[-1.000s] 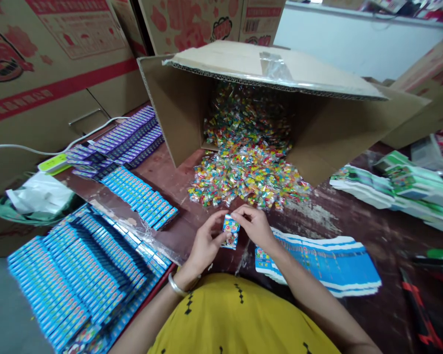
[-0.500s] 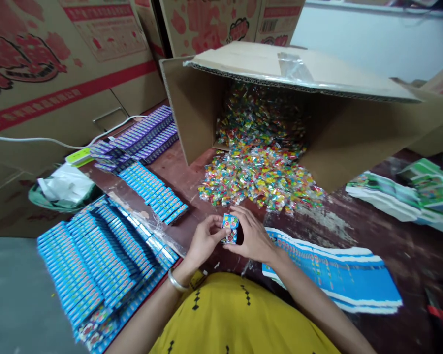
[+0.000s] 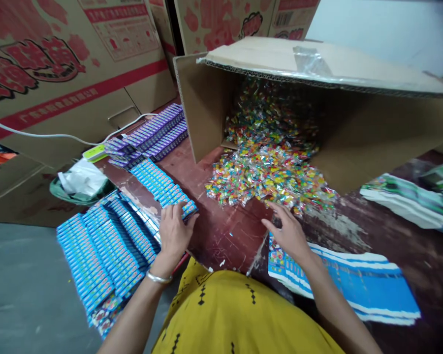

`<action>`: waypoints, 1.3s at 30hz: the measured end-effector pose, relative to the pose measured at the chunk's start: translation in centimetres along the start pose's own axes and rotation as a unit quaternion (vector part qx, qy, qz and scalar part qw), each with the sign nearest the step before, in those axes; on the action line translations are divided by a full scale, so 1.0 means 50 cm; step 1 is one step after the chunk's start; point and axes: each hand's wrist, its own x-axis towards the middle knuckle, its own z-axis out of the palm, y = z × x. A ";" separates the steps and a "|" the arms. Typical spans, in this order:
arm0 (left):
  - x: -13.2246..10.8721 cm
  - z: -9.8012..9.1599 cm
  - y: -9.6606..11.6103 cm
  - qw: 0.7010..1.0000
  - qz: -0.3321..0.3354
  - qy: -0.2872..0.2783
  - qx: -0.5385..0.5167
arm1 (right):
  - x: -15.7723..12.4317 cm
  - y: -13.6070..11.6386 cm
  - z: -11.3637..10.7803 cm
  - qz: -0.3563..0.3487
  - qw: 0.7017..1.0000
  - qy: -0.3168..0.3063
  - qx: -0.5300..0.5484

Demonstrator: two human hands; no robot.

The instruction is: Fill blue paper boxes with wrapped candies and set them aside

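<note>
My left hand is at the near end of a row of small blue boxes. Its fingers and thumb close around the end box, which they partly cover. My right hand is open, thumb and fingers apart with nothing between them. It hovers just short of a heap of small clear packets of colourful candy, which spills from a cardboard carton lying on its side. Beneath my right wrist are fanned flat blue box blanks.
Stacked blue boxes fill the left side near the table edge. Purple boxes stand farther back, beside a white cable and a green-lined bin. Green-and-white flat blanks lie at right. Large printed cartons stand behind.
My hands have moved apart. The small blue box that both held in front of me has gone left with my left hand to the row; my right hand has opened and moved right.
</note>
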 end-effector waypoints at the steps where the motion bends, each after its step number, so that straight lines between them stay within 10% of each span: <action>1: -0.002 0.005 0.021 0.999 0.009 -0.010 -0.035 | -0.004 0.015 -0.011 0.005 1.000 0.008 -0.011; 11: -0.079 0.139 0.305 0.908 0.241 -0.268 -0.215 | -0.042 0.077 -0.043 -0.025 0.990 -0.085 -0.109; 18: -0.087 0.152 0.316 0.916 0.235 -0.287 -0.152 | -0.063 0.065 -0.055 -0.052 0.994 -0.068 -0.066; 29: -0.035 0.094 0.300 0.918 0.127 -0.246 -0.283 | -0.008 -0.016 -0.015 0.193 0.928 0.091 0.306; 32: -0.010 0.087 0.284 0.857 0.054 -0.297 -0.418 | -0.018 -0.037 -0.009 0.164 0.929 0.045 0.329; 36: 0.017 0.070 0.258 0.688 -0.052 -0.403 -0.602 | -0.026 -0.055 -0.021 0.087 0.938 -0.073 0.326; 39: 0.020 0.060 0.243 0.631 -0.064 -0.450 -0.628 | -0.015 -0.062 -0.041 0.083 0.939 -0.133 0.306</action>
